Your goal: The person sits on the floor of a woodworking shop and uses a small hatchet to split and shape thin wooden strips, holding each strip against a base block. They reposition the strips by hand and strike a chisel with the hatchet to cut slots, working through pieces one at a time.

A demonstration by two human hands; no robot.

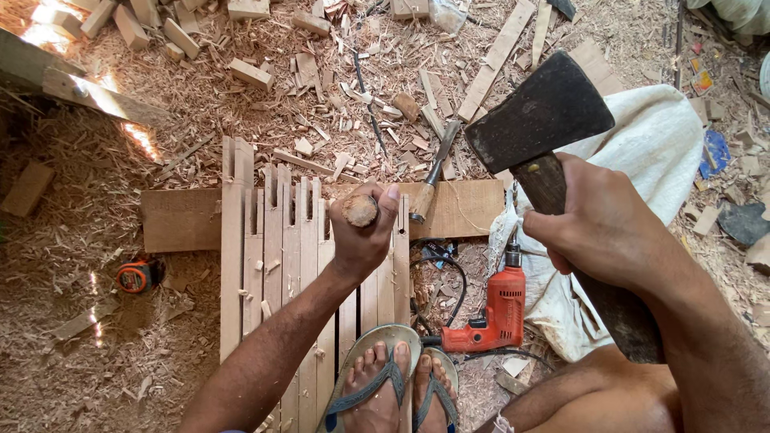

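Chisel handle [360, 210]: a worn, rounded wooden butt pokes up out of the left hand [362, 232], whose fingers are wrapped tight around the shaft, so the blade below is hidden from view. The tool stands roughly upright over a row of pale wooden slats [273, 256] laid side by side, each with a notch cut at its far end. The slats rest across a darker plank [180, 218] lying crosswise on a floor deep in wood shavings [104, 321].

At far left, an orange tape measure [135, 275] sits in the shavings, well apart from the work. Just right of the left hand, a second chisel [433, 172] lies loose on the plank. Lower down, an orange power drill [497, 313] rests beside the person's feet in sandals [385, 377], which press on the near ends of the slats.

To the right, the right hand [601, 228] clasps the wooden haft of a hatchet [539, 112], close under its dark, heavy-looking steel head, raised higher than the chisel butt and off to its right. A white sack [662, 140] lies behind it.

The chisel handle looks hard, stiff and light, dry enough to hold firmly at mid-shaft; the hatchet seems top-heavy, easier to control when held near the head, as here.
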